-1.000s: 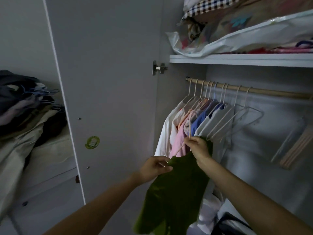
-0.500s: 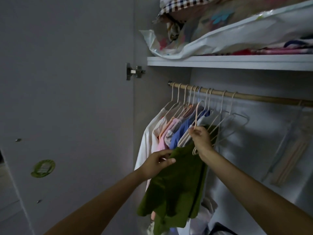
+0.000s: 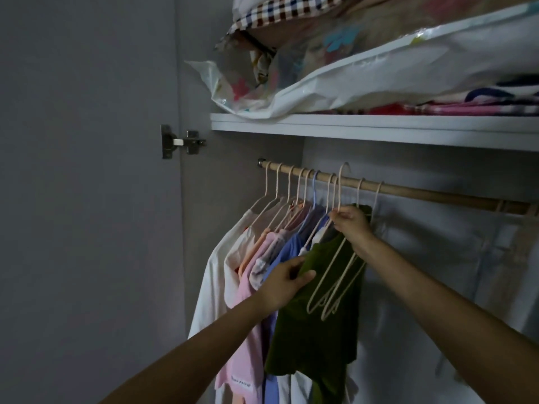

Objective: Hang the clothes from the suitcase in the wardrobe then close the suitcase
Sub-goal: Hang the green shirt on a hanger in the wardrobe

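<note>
A dark green garment (image 3: 320, 330) hangs on a pale hanger (image 3: 340, 188) whose hook is raised level with the wooden rail (image 3: 408, 191), just in front of it. My right hand (image 3: 351, 221) pinches that hanger at its neck, right under the rail. My left hand (image 3: 284, 282) grips the green garment's left shoulder. White, pink and blue clothes (image 3: 248, 266) hang on the rail to the left. Two bare hangers (image 3: 335, 290) dangle in front of the green cloth. The suitcase is out of view.
The open wardrobe door (image 3: 87, 199) stands at the left, with its hinge (image 3: 180, 141). A white shelf (image 3: 379, 131) above the rail carries bagged bedding (image 3: 379, 74). More pale hangers hang at the rail's far right (image 3: 513, 208).
Both hands have lifted the green garment upward, and the hanger's hook now reaches the rail. The view has come closer and turned right, so the pile at the left is gone.
</note>
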